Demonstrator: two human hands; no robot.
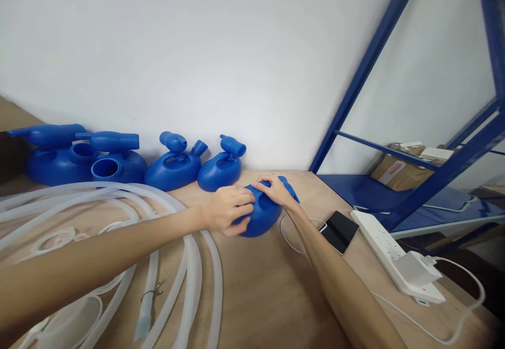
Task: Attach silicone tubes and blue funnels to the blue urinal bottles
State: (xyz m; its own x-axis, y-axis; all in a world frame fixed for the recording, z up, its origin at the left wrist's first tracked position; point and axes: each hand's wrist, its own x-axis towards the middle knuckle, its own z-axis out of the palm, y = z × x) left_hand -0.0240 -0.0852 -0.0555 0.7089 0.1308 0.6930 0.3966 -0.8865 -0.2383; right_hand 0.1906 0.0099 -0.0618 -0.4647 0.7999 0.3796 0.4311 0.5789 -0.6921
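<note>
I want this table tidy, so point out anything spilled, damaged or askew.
I see no spill or damage, though the blue container being handled is partly covered. The pale tubing looks untidy: it sprawls in overlapping loops across the left of the table, while other blue containers line the wall.

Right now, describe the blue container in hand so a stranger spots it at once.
Start at the white wall, with a row of blue containers along its foot. Come nearer on the tan table, between the pale tubing and the black-screened device. The blue container there differs from that row: the left hand and right hand are on it.
</note>
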